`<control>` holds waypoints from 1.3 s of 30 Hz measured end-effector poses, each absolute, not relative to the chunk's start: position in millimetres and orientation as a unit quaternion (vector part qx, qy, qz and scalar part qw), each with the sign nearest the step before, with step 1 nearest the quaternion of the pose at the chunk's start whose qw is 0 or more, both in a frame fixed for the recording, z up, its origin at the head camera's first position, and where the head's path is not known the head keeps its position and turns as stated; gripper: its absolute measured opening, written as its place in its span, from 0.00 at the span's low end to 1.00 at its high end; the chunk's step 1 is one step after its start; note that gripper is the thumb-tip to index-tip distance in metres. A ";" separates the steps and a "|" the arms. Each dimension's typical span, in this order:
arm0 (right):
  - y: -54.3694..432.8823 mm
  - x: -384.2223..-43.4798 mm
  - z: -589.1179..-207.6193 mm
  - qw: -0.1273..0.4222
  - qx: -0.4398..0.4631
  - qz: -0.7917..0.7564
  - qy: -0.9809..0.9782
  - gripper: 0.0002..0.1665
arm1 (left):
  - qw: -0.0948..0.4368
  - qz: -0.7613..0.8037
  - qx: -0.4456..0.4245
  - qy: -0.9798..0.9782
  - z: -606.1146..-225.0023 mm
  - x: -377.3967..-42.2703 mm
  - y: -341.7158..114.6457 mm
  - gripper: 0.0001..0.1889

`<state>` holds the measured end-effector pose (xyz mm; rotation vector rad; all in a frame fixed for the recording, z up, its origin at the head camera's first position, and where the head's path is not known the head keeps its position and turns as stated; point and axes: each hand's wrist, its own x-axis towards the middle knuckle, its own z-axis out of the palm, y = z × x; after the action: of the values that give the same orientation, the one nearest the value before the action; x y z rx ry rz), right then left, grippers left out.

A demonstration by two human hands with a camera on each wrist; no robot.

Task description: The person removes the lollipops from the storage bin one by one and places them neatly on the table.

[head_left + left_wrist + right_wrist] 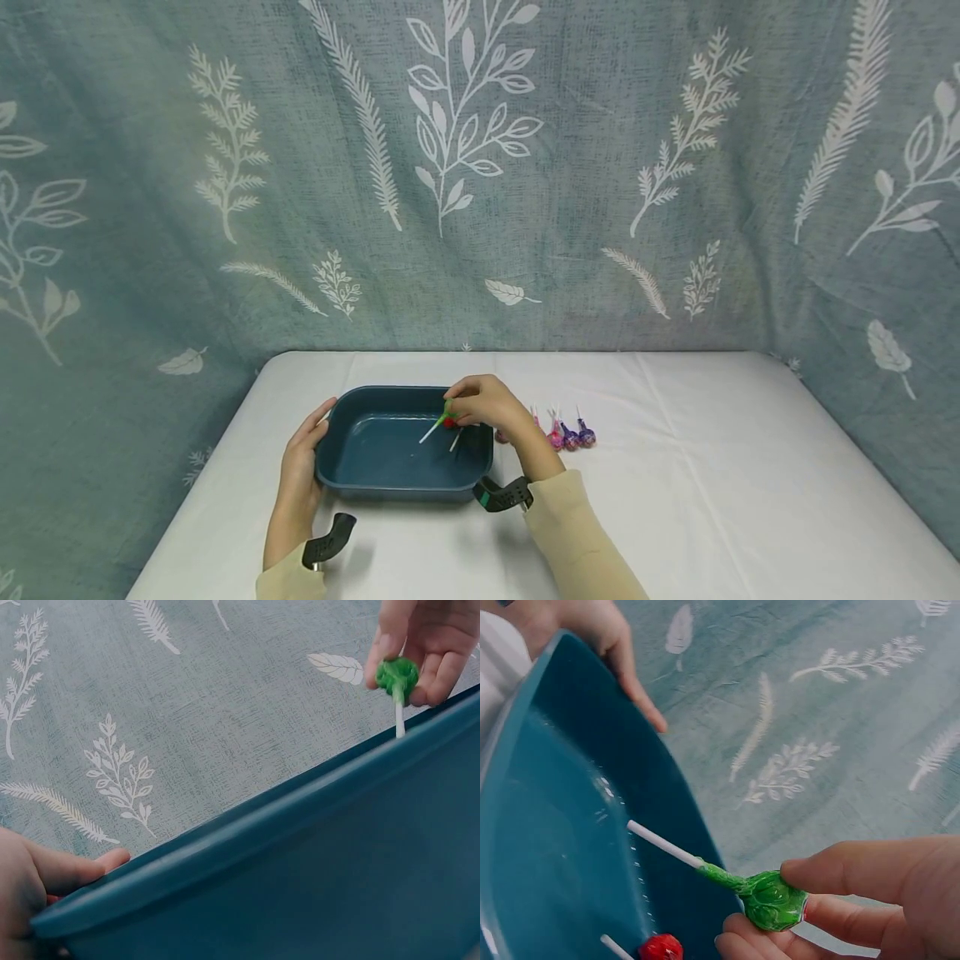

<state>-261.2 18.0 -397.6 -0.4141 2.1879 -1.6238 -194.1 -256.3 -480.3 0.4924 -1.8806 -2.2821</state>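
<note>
Between thumb and fingers, my right hand pinches a lollipop in a green wrapper by its candy end. Its white stick points down and left over the dark teal basin. A red-wrapped lollipop lies inside the basin, below the green one; another white stick shows beside it. My left hand rests against the basin's left outer side, fingers extended along the wall and its tips near the rim.
Several lollipops in pink and purple wrappers lie on the white-covered table, right of the basin and partly behind my right wrist. A grey-green curtain with white leaf prints hangs behind the table.
</note>
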 end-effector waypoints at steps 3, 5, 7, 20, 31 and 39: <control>25.6 -260.9 -398.4 0.184 -0.133 -0.596 0.770 0.15 | 0.072 -0.759 0.164 -0.626 -480.7 -194.6 -256.6 0.22; 31.0 -260.2 -398.6 0.175 -0.128 -0.603 0.768 0.14 | 0.072 -0.757 0.165 -0.628 -480.6 -194.7 -256.7 0.22; 36.9 -259.2 -398.7 0.169 -0.122 -0.610 0.764 0.15 | 0.072 -0.756 0.166 -0.629 -480.4 -194.9 -256.8 0.22; 78.7 -255.5 -402.7 0.112 -0.050 -0.660 0.742 0.16 | 0.070 -0.765 0.153 -0.622 -477.4 -195.8 -256.2 0.22; 110.4 -253.6 -414.6 0.095 0.005 -0.677 0.729 0.20 | 0.060 -0.767 0.155 -0.619 -476.1 -197.8 -258.3 0.22; 130.8 -253.3 -419.7 0.088 0.050 -0.697 0.710 0.23 | 0.057 -0.762 0.160 -0.625 -475.0 -199.6 -260.0 0.22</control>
<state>-253.3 130.8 -419.7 0.1501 2.1148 -2.0737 -199.6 -260.0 -475.0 0.4846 -1.8955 -2.3103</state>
